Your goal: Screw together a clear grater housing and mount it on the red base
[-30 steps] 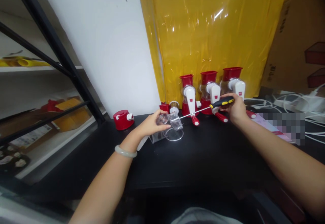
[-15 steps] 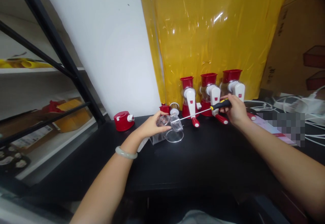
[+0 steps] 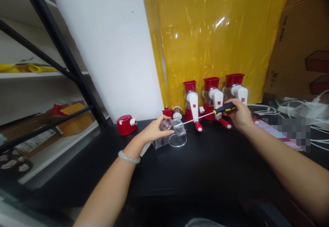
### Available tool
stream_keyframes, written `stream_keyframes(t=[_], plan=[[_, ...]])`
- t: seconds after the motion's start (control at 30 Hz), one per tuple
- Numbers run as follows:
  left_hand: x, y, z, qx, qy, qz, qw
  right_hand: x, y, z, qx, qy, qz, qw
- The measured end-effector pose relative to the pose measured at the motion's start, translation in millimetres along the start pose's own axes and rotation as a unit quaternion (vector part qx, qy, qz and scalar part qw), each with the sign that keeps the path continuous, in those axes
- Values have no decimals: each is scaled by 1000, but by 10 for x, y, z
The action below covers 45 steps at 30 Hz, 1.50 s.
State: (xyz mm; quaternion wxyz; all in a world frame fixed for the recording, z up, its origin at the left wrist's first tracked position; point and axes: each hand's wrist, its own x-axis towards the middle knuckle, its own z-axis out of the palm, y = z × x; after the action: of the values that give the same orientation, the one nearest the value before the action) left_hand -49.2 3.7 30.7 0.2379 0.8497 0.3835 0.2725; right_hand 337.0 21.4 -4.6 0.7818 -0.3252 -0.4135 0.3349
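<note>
My left hand (image 3: 157, 129) grips a clear plastic housing (image 3: 164, 141) that lies on its side on the black table, a round rim facing right. In my right hand (image 3: 239, 114) is a screwdriver (image 3: 223, 109) with a black and yellow handle. Its long shaft points left and its tip meets the upper right part of the housing. Just behind the housing are a small red part (image 3: 167, 112) and a metal drum (image 3: 177, 112). A red base (image 3: 126, 124) with a white knob sits to the left of my left hand.
Three red and white crank grinders (image 3: 192, 105) stand behind, before a yellow plastic-wrapped stack (image 3: 205, 31). White cables (image 3: 272, 108) and a flat printed item (image 3: 272, 131) lie at right. A black-framed shelf (image 3: 84, 96) stands left.
The view has shifted slightly, so everything sits a little lower. Both hands keep their holds, and the screwdriver tip remains at the housing.
</note>
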Motion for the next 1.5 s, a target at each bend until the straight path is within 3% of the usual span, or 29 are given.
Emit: stream_keyframes(t=[0.2, 0.37, 0.53, 0.67, 0.77, 0.93, 1.33, 1.5], plan=[[-7, -8, -2, -2, -2, -3, 1000, 18, 35, -1, -65, 8, -11, 998], [-7, -12, 3, -1, 1, -5, 1000, -5, 19, 35, -40, 42, 41, 997], [-10, -20, 2, 4, 2, 1, 1000, 9, 36, 23, -16, 24, 25, 999], [-7, -38, -4, 7, 0, -3, 1000, 20, 59, 18, -67, 30, 4, 997], [-7, -32, -7, 6, 1, -4, 1000, 13, 75, 17, -111, 42, 13, 993], [-15, -2, -8, 10, 6, -7, 1000, 15, 101, 9, -73, 43, 51, 995], [-22, 9, -10, 17, 3, -8, 1000, 41, 133, -2, -144, 36, 37, 988], [-21, 9, -8, 15, 4, -8, 1000, 54, 151, -19, -72, 29, 80, 994]])
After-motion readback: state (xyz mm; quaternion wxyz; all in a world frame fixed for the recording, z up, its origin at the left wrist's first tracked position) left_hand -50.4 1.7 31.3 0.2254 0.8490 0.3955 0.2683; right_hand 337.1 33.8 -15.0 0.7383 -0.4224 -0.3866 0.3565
